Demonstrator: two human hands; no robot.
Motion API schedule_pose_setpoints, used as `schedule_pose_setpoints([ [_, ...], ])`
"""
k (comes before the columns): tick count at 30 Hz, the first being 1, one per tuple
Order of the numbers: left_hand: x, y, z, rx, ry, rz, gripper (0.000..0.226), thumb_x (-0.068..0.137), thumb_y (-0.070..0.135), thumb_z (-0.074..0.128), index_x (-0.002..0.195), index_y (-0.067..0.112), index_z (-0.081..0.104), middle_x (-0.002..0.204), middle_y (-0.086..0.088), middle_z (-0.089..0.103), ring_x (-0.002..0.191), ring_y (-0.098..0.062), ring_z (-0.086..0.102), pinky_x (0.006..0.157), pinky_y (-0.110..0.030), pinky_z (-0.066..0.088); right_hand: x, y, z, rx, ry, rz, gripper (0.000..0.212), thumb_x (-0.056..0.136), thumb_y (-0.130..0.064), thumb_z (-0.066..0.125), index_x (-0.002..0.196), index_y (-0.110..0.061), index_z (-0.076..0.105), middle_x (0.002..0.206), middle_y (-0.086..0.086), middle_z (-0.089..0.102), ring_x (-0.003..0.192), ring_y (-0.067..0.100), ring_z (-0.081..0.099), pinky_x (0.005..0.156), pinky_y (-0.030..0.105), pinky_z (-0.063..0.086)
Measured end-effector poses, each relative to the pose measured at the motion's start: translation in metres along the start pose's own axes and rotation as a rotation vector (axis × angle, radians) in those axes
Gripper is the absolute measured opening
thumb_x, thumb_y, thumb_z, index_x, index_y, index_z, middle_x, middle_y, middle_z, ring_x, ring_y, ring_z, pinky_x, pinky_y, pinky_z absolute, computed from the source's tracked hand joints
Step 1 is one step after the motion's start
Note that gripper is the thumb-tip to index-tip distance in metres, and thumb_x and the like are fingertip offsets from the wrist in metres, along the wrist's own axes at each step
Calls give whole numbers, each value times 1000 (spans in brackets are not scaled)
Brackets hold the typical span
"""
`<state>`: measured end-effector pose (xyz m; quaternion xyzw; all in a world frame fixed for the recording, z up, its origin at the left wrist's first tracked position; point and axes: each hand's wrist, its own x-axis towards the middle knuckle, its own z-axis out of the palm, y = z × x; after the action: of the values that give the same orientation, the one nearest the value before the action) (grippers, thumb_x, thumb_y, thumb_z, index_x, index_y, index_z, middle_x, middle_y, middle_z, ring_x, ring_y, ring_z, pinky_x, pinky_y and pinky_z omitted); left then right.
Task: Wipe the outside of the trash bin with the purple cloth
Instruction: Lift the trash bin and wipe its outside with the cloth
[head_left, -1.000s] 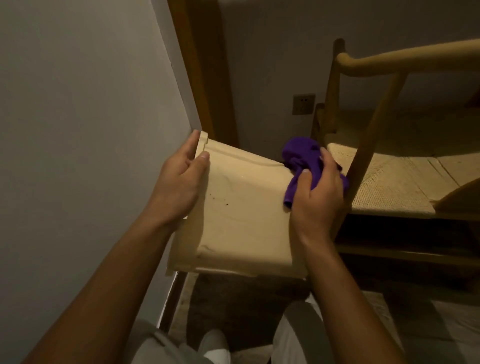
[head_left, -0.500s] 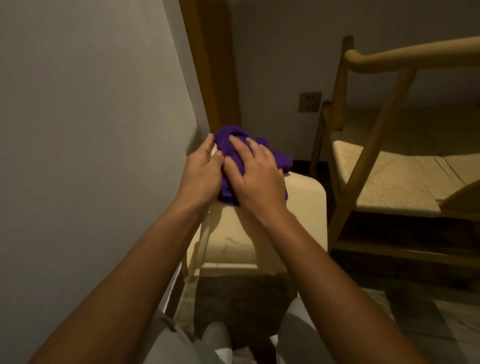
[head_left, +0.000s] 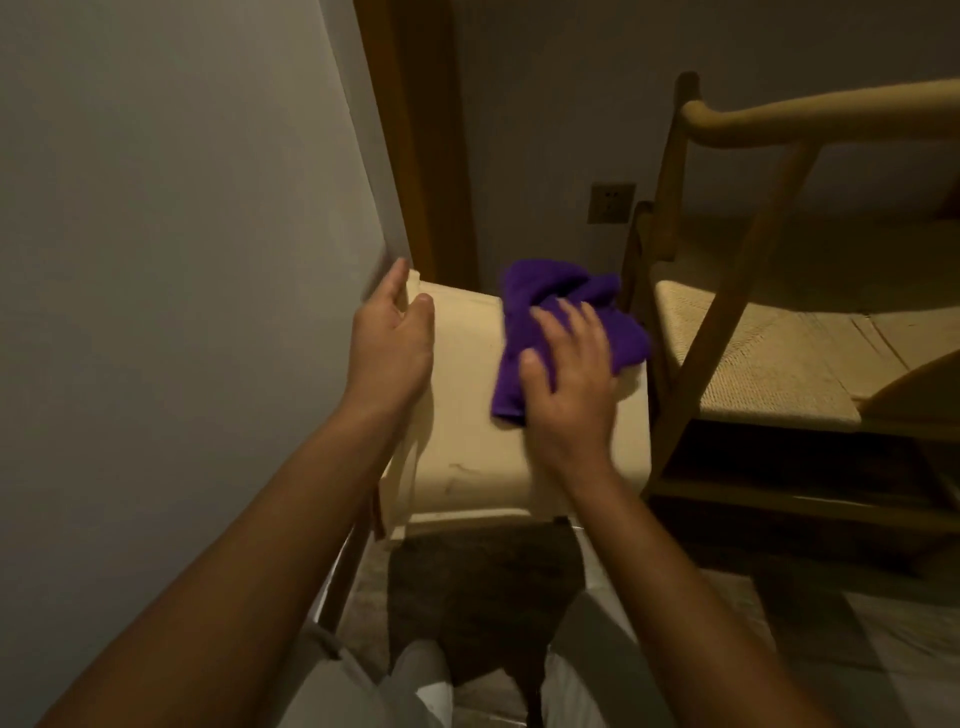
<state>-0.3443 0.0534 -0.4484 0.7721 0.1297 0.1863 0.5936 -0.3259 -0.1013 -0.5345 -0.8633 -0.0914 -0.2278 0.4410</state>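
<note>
Both hands were on the cream trash bin, which was tipped on its side between the grey wall and the wooden chair. The left hand gripped the bin's rim, thumb over the edge. The right hand pressed the purple cloth flat on the bin with straight, spread fingers. The bin seemed light and stiff, probably smooth plastic, so the rim was the safest hold. The cloth looked soft and bunched easily.

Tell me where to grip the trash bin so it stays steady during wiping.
Grip the trash bin at its far left edge, coming from the left, where the left hand already holds it. That keeps the broad face clear for the right hand pressing the purple cloth.
</note>
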Motion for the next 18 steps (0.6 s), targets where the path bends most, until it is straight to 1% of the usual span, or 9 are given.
schedule_pose_setpoints([
  [1, 0, -1, 4, -10, -20, -31, 48, 105, 20, 45, 151, 27, 36, 146, 0, 50, 114, -21, 63, 89, -38, 59, -10, -16, 12, -31, -8, -40, 49, 105, -46, 37, 151, -34, 43, 164, -5, 33, 155, 18, 17, 116, 43, 22],
  [2, -1, -2, 8, -21, -47, -46, 47, 104, 16, 45, 150, 24, 40, 145, -4, 53, 116, -19, 63, 96, -40, 55, -18, -32, 25, -67, -17, -73, 49, 105, -45, 36, 153, -34, 40, 165, -5, 32, 156, 19, 15, 113, 43, 25],
  [5, -1, -4, 6, -35, -58, -45, 36, 101, 9, 46, 134, 21, 57, 122, -4, 69, 107, -11, 67, 100, -36, 52, -14, -64, 46, -136, -42, -91, 49, 106, -42, 32, 153, -30, 40, 163, 2, 37, 154, 27, 21, 110, 53, 36],
  [7, 5, -5, -1, -58, -1, -58, 42, 102, 10, 47, 143, 15, 50, 130, -8, 64, 114, -16, 64, 102, -40, 51, 6, -66, 46, -145, -76, -78, 46, 105, -46, 33, 148, -32, 45, 158, 3, 43, 151, 29, 28, 109, 59, 35],
  [9, 8, -5, -8, -69, 41, -66, 50, 102, 12, 48, 151, 18, 39, 139, -4, 57, 113, -18, 65, 93, -39, 56, 30, -57, 40, -145, -83, -11, 45, 104, -50, 33, 142, -33, 51, 152, 0, 50, 145, 28, 35, 109, 60, 31],
  [10, 6, -5, -9, -66, 61, -60, 50, 103, 14, 48, 151, 22, 38, 137, 1, 56, 104, -15, 69, 81, -33, 61, 43, -47, 36, -140, -72, 47, 44, 104, -50, 33, 139, -32, 55, 148, 0, 54, 141, 27, 39, 108, 60, 30],
  [12, -1, -4, -11, -60, 86, -28, 49, 104, 19, 49, 150, 31, 39, 126, 10, 54, 88, -10, 69, 61, -19, 57, 60, -20, 22, -103, -53, 146, 43, 106, -45, 34, 135, -28, 60, 140, -1, 60, 135, 26, 46, 108, 58, 30],
  [15, -4, -4, -12, -55, 84, 31, 48, 103, 23, 51, 148, 35, 41, 123, 15, 49, 88, -7, 63, 54, -10, 50, 52, 21, 2, 23, -36, 158, 42, 109, -40, 36, 139, -21, 59, 145, 0, 57, 141, 23, 42, 119, 50, 28],
  [18, 4, -6, -9, -58, 60, 7, 49, 103, 21, 51, 149, 32, 40, 118, 16, 52, 83, 0, 66, 53, -9, 49, 15, 15, 9, 73, 11, 86, 44, 108, -39, 39, 146, -22, 52, 159, 1, 44, 153, 19, 26, 124, 40, 19],
])
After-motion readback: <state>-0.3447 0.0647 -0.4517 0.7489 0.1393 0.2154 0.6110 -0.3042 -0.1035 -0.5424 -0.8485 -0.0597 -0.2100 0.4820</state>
